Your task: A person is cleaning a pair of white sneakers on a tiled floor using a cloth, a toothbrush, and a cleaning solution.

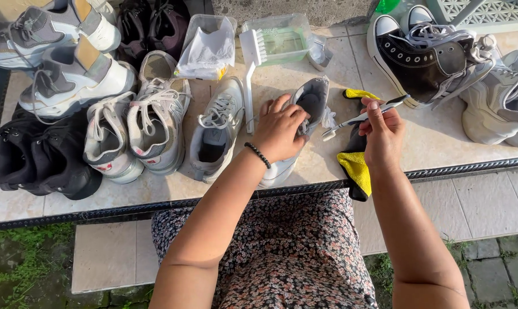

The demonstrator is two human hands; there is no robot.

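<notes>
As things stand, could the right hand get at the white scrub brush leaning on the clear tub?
Probably not directly. The right hand is wrapped round a small brush, and the left hand with its grey sneaker lies between it and the white scrub brush.

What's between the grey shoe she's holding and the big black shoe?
In the head view, the right hand holding a toothbrush, above a yellow-and-black cloth.
</notes>
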